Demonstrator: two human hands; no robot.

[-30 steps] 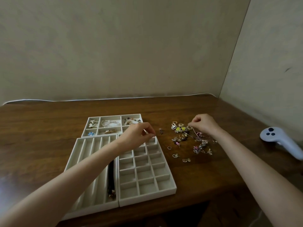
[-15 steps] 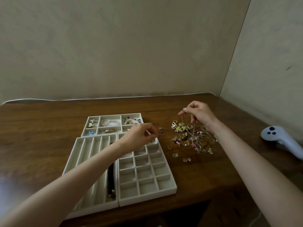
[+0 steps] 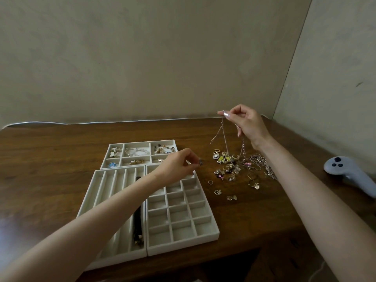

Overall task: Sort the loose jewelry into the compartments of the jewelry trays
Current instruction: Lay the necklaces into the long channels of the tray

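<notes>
My right hand (image 3: 247,124) is raised above the table and pinches a thin chain necklace (image 3: 223,137), which hangs down into the loose jewelry pile (image 3: 236,165). My left hand (image 3: 179,164) hovers over the far corner of the grid tray (image 3: 203,239), its fingertips pinching a small dark piece (image 3: 200,162). Left of that tray lies the long-slot tray (image 3: 91,192) with a dark strap (image 3: 138,222) in one slot. Behind both, a smaller tray (image 3: 105,158) holds several sorted pieces.
All trays sit on a brown wooden table (image 3: 50,159) in a wall corner. A grey handheld controller (image 3: 350,173) lies at the right edge. A few stray rings and earrings (image 3: 232,198) lie between the pile and the grid tray.
My right hand has risen from the pile, lifting the chain so it hangs taut. My left hand has shifted slightly right toward the pile.
</notes>
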